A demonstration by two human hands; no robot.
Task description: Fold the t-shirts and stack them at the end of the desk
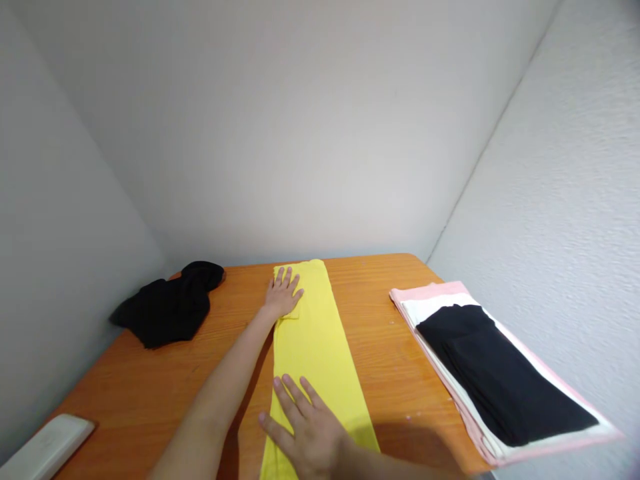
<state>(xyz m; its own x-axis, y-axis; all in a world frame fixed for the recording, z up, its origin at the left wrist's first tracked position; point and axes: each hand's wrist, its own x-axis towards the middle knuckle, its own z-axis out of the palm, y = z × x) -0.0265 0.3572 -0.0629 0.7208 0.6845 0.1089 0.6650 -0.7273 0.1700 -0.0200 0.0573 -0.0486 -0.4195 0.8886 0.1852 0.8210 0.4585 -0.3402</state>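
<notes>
A yellow garment lies folded into a long narrow strip down the middle of the wooden table, its near end running out of view at the bottom. My left hand rests flat on its far left part, fingers spread, beside a small folded-over flap. Closer to me, my right hand is spread palm down over the near part of the same cloth, the thumb reaching past its left edge. Neither hand grips the fabric.
To the right, folded cloths are stacked: a black one over a white one over a pink one. A crumpled black cloth lies at the far left. A white object sits at the near left. Walls border the wooden table.
</notes>
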